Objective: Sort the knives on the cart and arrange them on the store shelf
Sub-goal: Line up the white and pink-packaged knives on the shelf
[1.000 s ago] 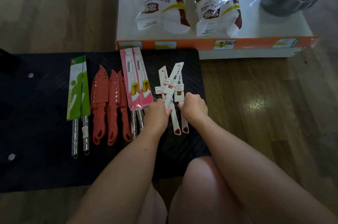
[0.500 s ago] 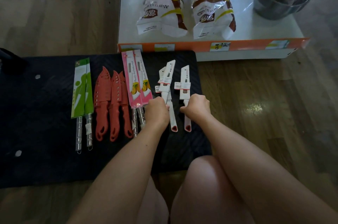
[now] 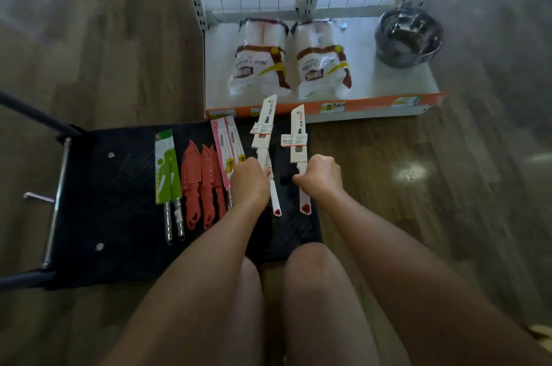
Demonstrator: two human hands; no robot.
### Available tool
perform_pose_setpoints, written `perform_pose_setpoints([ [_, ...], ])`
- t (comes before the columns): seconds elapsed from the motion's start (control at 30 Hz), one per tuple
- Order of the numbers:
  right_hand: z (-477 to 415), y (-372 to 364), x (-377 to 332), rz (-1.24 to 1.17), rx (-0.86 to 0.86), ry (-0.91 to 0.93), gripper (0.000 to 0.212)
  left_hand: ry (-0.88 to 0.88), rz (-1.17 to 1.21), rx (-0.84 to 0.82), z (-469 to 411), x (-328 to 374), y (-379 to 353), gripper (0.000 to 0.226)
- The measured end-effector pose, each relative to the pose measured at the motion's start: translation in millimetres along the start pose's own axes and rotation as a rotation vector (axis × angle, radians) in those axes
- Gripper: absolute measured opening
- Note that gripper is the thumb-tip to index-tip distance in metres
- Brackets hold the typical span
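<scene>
White knives (image 3: 296,138): left hand (image 3: 250,183); right hand (image 3: 322,178)

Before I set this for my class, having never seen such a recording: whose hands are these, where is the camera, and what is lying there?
There is no machine here: a person wears one camera on the head, looking down at their own bare arms and knees. The left hand grips a white sheathed knife by its handle, and the right hand grips a second white knife the same way, both tips toward the shelf. On the black cart lie green-packed knives, red knives and pink-packed knives, side by side. The white shelf beyond holds two plastic bags and a metal bowl.
</scene>
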State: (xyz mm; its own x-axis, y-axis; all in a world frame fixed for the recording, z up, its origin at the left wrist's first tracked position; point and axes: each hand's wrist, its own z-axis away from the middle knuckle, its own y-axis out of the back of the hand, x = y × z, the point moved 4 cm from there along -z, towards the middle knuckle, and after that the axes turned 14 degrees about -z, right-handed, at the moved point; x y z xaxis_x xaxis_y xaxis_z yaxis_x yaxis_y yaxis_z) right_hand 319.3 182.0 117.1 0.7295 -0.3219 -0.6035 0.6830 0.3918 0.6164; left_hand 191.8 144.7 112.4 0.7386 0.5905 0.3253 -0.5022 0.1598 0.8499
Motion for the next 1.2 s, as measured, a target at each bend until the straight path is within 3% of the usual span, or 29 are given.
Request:
perform_pose_setpoints([
  [0.33,121.4,168.5,-151.4,-0.057,0.009,0.034,0.026,-0.002,0.008,-0.006,113.6,95.7,220.2,0.028],
  [0.6,189.1,285.7,-261.2,-0.033,0.046,0.149,0.033,-0.047,0.087,0.121,164.7,162.6,363.8,0.023],
  [0.8,208.7,333.7,-308.8,-0.054,0.032,0.192,0.028,-0.017,0.133,0.149,179.7,190.2,422.3,0.024],
  [1.2,210.5,363.9,-357.6,0.019,0.041,0.349,0.027,-0.027,0.187,0.282,173.0,214.6,470.8,0.027],
])
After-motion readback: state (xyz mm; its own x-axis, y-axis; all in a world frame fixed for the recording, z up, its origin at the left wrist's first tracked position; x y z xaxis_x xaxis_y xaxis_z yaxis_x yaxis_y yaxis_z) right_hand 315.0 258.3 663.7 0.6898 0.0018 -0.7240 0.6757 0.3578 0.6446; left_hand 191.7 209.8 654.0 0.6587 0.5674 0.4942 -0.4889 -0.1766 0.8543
